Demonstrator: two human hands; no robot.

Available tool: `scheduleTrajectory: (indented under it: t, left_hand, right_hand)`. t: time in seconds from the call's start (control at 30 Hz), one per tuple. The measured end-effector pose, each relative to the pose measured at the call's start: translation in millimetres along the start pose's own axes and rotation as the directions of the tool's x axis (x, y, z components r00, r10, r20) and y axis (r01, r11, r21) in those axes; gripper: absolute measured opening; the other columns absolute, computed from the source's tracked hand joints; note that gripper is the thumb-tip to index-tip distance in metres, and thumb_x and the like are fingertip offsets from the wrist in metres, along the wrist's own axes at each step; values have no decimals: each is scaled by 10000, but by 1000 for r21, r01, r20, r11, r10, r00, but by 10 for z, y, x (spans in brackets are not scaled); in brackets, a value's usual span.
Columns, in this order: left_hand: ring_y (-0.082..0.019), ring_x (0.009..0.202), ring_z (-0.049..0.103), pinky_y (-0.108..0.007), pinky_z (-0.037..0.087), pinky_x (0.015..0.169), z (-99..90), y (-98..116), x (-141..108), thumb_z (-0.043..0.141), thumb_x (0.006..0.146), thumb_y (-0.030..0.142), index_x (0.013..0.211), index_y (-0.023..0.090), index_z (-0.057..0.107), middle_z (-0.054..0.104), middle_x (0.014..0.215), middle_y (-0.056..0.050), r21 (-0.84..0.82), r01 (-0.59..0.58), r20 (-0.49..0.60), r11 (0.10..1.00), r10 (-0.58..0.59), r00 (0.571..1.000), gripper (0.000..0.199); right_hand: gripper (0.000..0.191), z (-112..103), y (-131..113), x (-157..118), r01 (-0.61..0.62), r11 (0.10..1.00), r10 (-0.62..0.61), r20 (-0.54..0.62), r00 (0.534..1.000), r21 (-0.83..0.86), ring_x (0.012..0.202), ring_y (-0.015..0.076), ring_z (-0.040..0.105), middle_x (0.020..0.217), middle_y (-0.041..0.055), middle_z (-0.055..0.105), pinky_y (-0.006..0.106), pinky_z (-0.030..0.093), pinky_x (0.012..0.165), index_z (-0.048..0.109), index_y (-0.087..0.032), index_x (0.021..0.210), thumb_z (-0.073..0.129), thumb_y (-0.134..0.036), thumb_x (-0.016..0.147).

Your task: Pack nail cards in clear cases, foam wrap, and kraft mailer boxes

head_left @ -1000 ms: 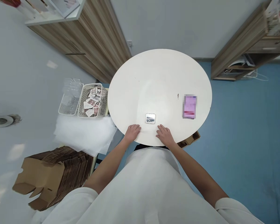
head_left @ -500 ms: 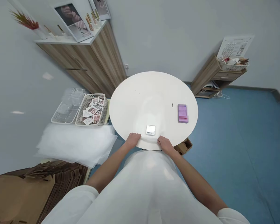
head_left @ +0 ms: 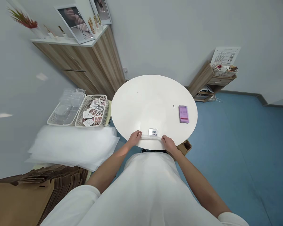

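Note:
At the near edge of the round white table (head_left: pixel 153 91), a translucent white packing sheet (head_left: pixel 151 137) is stretched between my hands, its near edge raised in a narrow band. My left hand (head_left: pixel 135 138) pinches the sheet's left end and my right hand (head_left: pixel 168 143) grips its right end. Just beyond the band lies a small clear case (head_left: pixel 153 131) with dark and bluish pieces inside; the band covers its near side. The sheet's outline on the white tabletop is hard to make out.
A purple box (head_left: pixel 184 114) stands on the table's right side. At left are a basket of printed cards (head_left: pixel 91 110), a tray of clear plastic packs (head_left: pixel 67 108), a stack of translucent sheets (head_left: pixel 73 142) and folded cardboard (head_left: pixel 21 201). An open cardboard box (head_left: pixel 185 147) sits below the table.
Both hands have lifted the sheet's near edge and brought it up against the case's near side. The glare on the case has gone, so its contents show. The camera view has shifted slightly.

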State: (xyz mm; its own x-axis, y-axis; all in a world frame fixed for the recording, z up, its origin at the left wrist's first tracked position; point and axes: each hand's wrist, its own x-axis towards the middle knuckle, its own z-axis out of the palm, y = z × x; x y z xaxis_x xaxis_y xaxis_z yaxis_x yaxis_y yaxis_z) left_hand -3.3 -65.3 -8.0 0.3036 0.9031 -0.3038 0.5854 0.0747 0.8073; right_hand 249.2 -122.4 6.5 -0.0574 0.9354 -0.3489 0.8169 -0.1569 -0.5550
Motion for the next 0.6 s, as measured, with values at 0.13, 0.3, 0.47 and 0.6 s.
scheduleTrajectory:
  t: [0.13,0.3,0.47,0.6]
  left_hand:
    - [-168,817,562,-295,430,754,26,43,58,378,809,476,1004,178,537,604,833,-37,-107,6,1,994,-6,1000,390]
    - [-201,913,555,-312,427,799,0,53,36,665,593,469,1147,194,475,603,947,-54,-74,6,41,997,-3,999,647]
    - [-191,774,569,-300,433,683,-30,42,68,506,734,449,928,206,598,623,834,-35,120,53,54,991,-60,997,324]
    - [-180,694,565,-316,402,703,15,85,167,414,804,357,808,215,593,619,711,-12,336,69,-28,939,-63,998,229]
  right_hand:
    - [177,-115,-19,120,-63,996,61,27,998,61,686,145,524,773,21,591,237,345,577,463,-213,811,302,-269,862]
    - [149,-196,10,292,-145,986,139,75,987,83,683,145,514,774,24,590,232,334,560,470,-212,796,337,-264,841]
    - [151,-207,58,451,-179,979,169,106,980,93,656,134,506,769,16,593,228,314,539,482,-214,772,350,-258,831]
    - [141,-138,56,512,-165,986,165,22,986,7,624,122,492,750,2,586,226,278,518,497,-219,808,359,-236,832]
